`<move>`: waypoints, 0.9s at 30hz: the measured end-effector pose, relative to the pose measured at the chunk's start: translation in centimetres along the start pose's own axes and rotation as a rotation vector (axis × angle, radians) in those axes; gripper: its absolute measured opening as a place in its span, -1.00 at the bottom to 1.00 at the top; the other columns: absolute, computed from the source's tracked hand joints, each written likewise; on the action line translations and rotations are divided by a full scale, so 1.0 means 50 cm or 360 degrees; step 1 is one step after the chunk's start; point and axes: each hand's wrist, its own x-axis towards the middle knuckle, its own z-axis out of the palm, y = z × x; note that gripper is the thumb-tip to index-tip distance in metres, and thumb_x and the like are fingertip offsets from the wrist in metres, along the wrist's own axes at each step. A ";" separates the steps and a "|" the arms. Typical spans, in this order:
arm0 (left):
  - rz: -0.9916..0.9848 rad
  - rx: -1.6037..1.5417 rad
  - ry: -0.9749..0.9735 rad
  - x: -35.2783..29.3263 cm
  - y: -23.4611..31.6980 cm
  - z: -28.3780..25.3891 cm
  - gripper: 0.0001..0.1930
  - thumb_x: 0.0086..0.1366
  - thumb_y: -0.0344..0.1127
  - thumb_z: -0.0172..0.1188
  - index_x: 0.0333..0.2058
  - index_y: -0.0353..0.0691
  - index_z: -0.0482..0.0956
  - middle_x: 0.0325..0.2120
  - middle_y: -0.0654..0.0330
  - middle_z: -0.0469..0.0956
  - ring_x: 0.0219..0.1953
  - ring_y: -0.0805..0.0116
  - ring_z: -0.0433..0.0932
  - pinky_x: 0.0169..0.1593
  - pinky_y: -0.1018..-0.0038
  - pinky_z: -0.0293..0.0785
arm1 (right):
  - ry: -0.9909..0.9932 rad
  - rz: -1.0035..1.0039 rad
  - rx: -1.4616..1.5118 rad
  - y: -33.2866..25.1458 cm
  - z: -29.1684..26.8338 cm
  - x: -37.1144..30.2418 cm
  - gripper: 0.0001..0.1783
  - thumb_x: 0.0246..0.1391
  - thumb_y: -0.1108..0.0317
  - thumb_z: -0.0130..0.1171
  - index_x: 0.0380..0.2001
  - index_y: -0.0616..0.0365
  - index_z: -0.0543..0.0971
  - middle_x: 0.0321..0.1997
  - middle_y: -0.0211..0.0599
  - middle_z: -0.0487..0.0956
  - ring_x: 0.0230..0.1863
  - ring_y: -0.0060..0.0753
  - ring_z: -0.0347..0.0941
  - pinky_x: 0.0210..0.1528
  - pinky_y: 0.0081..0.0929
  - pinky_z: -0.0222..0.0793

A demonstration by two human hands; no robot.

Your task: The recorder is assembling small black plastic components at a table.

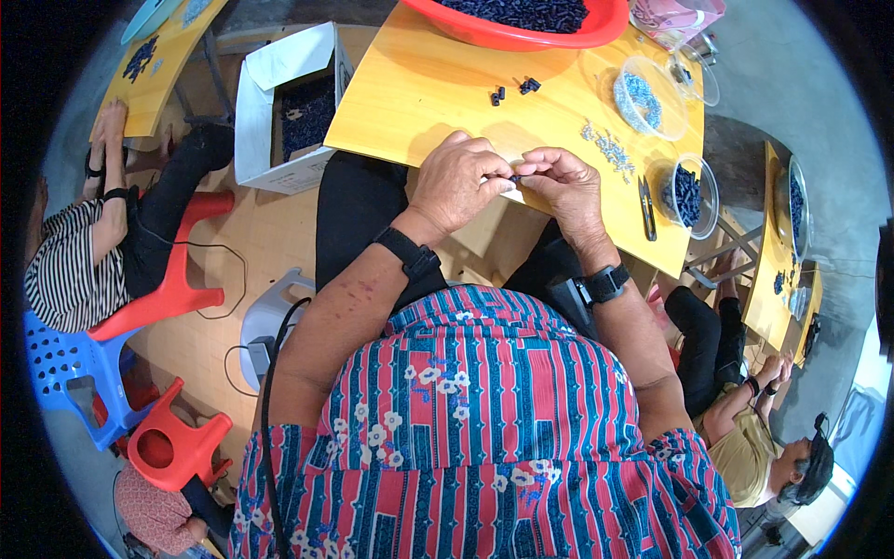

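Observation:
My left hand (454, 183) and my right hand (566, 189) meet at the near edge of the yellow table (410, 98). Both are closed, with thumbs and fingertips pinching one small dark blue piece (515, 178) between them. The fingers hide most of it. A few similar dark pieces (529, 86) lie on the table beyond my hands. To the right of my right hand are scattered small clear parts (612, 153) and a pair of dark-handled thread snips (647, 209). A clear plastic tub (714, 207) of dark pieces stands beside the snips.
At the far edge sits a red basin (605, 30) heaped with dark pieces. Another clear tub (678, 128) holds pale clear parts. A white cardboard box (253, 140) stands left of the table. Other people sit at tables on both sides, near red stools (177, 265) and a blue stool (93, 373).

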 end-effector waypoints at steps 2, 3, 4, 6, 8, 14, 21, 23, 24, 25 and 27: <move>0.0001 -0.0006 -0.0007 0.001 -0.001 -0.001 -0.85 0.04 -0.21 0.38 -0.45 -0.11 0.70 -0.46 0.27 0.60 -0.29 0.18 0.48 -0.15 0.31 0.44 | -0.0008 -0.0001 -0.0009 -0.003 0.001 0.001 -0.73 0.05 0.69 0.27 -0.17 0.21 0.65 -0.25 -0.32 0.70 -0.18 -0.55 0.60 -0.05 -0.54 0.56; 0.0004 -0.0014 -0.0015 0.001 -0.001 -0.002 -0.85 0.04 -0.21 0.38 -0.45 -0.12 0.70 -0.46 0.26 0.60 -0.28 0.18 0.48 -0.15 0.30 0.44 | -0.0013 -0.0002 -0.0018 -0.004 0.000 0.001 -0.74 0.05 0.69 0.27 -0.17 0.21 0.65 -0.25 -0.32 0.70 -0.18 -0.55 0.60 -0.05 -0.54 0.56; 0.0003 -0.0014 -0.0014 0.001 -0.001 -0.002 -0.85 0.04 -0.21 0.38 -0.45 -0.12 0.70 -0.46 0.26 0.60 -0.28 0.18 0.48 -0.15 0.30 0.44 | -0.0014 -0.0002 -0.0018 -0.003 0.000 0.001 -0.74 0.05 0.69 0.27 -0.17 0.21 0.65 -0.25 -0.32 0.70 -0.18 -0.55 0.60 -0.05 -0.54 0.56; -0.0011 -0.0007 -0.0042 0.002 0.000 -0.003 -0.85 0.06 -0.20 0.36 -0.45 -0.13 0.70 -0.45 0.26 0.59 -0.27 0.17 0.48 -0.13 0.30 0.44 | -0.0018 0.0006 -0.0048 -0.002 -0.001 0.001 -0.74 0.06 0.69 0.27 -0.17 0.21 0.65 -0.25 -0.32 0.70 -0.18 -0.55 0.60 -0.03 -0.54 0.55; -0.0005 -0.0011 -0.0046 0.002 -0.003 -0.002 -0.85 0.07 -0.20 0.35 -0.45 -0.13 0.70 -0.45 0.25 0.59 -0.27 0.17 0.48 -0.12 0.29 0.44 | -0.0036 -0.0023 -0.0026 0.004 -0.004 0.002 -0.75 0.06 0.68 0.28 -0.18 0.21 0.65 -0.25 -0.33 0.70 -0.18 -0.55 0.60 -0.03 -0.54 0.55; 0.0036 -0.0011 -0.0103 0.003 -0.007 -0.009 -0.85 0.09 -0.21 0.34 -0.45 -0.15 0.69 -0.43 0.24 0.58 -0.25 0.16 0.47 -0.10 0.29 0.43 | -0.0088 -0.0100 -0.0091 0.004 -0.001 -0.002 -0.75 0.08 0.68 0.26 -0.16 0.23 0.65 -0.23 -0.35 0.69 -0.15 -0.56 0.60 0.00 -0.55 0.54; 0.0057 0.0001 -0.0133 0.000 -0.014 -0.004 -0.88 0.09 -0.26 0.34 -0.44 -0.16 0.69 -0.42 0.22 0.57 -0.25 0.16 0.47 -0.09 0.28 0.42 | -0.0111 -0.0502 -0.0791 -0.016 0.014 0.003 -0.76 -0.02 0.62 0.33 -0.25 0.14 0.70 -0.28 -0.35 0.71 -0.20 -0.51 0.63 -0.08 -0.57 0.54; 0.0054 0.0014 -0.0102 -0.003 -0.017 -0.002 -0.88 0.09 -0.26 0.34 -0.43 -0.16 0.70 -0.42 0.22 0.57 -0.25 0.16 0.47 -0.09 0.28 0.43 | -0.0166 -0.0642 -0.1056 -0.037 0.020 0.005 -0.74 -0.06 0.61 0.34 -0.24 0.10 0.71 -0.29 -0.35 0.71 -0.21 -0.47 0.64 -0.10 -0.56 0.55; 0.0062 0.0020 -0.0076 -0.003 -0.016 -0.001 -0.88 0.09 -0.26 0.34 -0.43 -0.16 0.70 -0.43 0.22 0.58 -0.26 0.16 0.48 -0.09 0.28 0.43 | -0.0210 -0.0780 -0.1326 -0.045 0.021 0.003 -0.71 -0.09 0.60 0.36 -0.24 0.06 0.71 -0.29 -0.34 0.71 -0.22 -0.43 0.65 -0.12 -0.55 0.56; 0.0059 0.0016 -0.0075 -0.002 -0.016 0.000 -0.88 0.09 -0.26 0.34 -0.43 -0.16 0.70 -0.43 0.22 0.58 -0.26 0.16 0.48 -0.09 0.28 0.43 | -0.0214 -0.0777 -0.1329 -0.040 0.018 0.003 -0.71 -0.09 0.60 0.36 -0.24 0.06 0.71 -0.29 -0.34 0.71 -0.22 -0.43 0.65 -0.12 -0.55 0.56; 0.0063 0.0018 -0.0097 0.002 -0.017 0.000 -0.87 0.08 -0.25 0.35 -0.43 -0.16 0.71 -0.44 0.22 0.58 -0.26 0.17 0.48 -0.10 0.28 0.44 | -0.0180 -0.0927 -0.1137 -0.023 0.013 0.009 -0.70 -0.12 0.59 0.36 -0.25 0.04 0.72 -0.28 -0.36 0.71 -0.22 -0.38 0.65 -0.14 -0.53 0.56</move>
